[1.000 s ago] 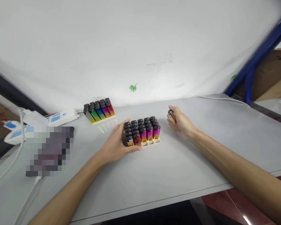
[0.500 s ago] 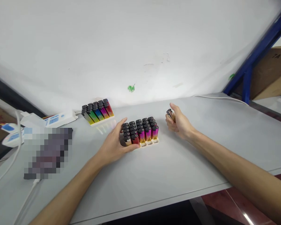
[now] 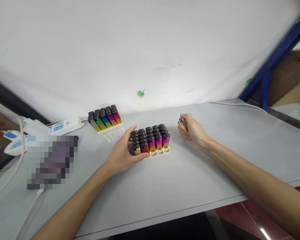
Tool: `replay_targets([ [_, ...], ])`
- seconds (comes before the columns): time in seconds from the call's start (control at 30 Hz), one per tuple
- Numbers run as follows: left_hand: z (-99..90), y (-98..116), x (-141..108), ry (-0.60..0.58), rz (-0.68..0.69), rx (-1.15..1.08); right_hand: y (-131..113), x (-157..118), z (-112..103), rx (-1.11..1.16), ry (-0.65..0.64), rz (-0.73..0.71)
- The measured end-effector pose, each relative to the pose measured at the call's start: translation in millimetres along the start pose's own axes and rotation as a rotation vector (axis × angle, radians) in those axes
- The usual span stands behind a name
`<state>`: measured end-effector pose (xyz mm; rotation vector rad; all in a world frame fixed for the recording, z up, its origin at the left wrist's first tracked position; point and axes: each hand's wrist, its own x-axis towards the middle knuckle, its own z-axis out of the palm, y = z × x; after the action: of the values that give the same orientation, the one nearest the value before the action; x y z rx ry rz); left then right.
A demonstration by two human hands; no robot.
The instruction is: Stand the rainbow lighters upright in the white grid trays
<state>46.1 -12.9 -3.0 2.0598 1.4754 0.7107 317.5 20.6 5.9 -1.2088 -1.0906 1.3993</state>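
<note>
My right hand is closed around a lighter. The lighter's metal-tipped top shows above the fist and the thumb is bent over it; its body is hidden by the fingers. On the table, my left hand grips the left end of a cream-coloured rack, thumb along the front and fingers behind. Rows of upright lighters with black tops and magenta, gold and red bodies fill most of it. Several slots along its front right hold nothing.
A second rack of multicoloured lighters stands at the back left by the wall. Left of it are a white power strip, a pixelated dark object and white cables. A blue metal frame and a cardboard box are at right.
My right thumb, raised before, has come down over the lighter's top, covering more of it. My left hand and the rack stay in place; the view has shifted slightly.
</note>
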Motion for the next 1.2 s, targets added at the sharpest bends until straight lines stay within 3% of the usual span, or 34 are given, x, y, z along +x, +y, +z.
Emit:
replay_targets([
  [0.1,-0.2,1,0,-0.008,-0.01,-0.023,0,-1,-1,-0.04,0.026,-0.049],
  [0.2,-0.4,1,0,-0.012,-0.017,-0.011,-4,-5,-2,-0.137,0.008,-0.207],
  [0.3,0.1,0,0,-0.01,-0.011,0.018,-12,-13,-4,-0.233,-0.078,-0.332],
  [0.5,1.6,-3,0,-0.015,-0.007,0.003,-25,-28,-6,-0.287,-0.254,-0.439],
  [0.6,1.7,-1,0,-0.017,0.012,-0.016,-23,-35,0,-0.419,-0.198,-0.578],
  [0.87,8.9,-4,1,-0.072,0.072,-0.149,5,-42,25,-0.816,-0.062,-1.126],
  [1.2,13.6,2,3,-0.044,0.037,-0.271,15,-39,35,-0.914,-0.036,-1.19],
])
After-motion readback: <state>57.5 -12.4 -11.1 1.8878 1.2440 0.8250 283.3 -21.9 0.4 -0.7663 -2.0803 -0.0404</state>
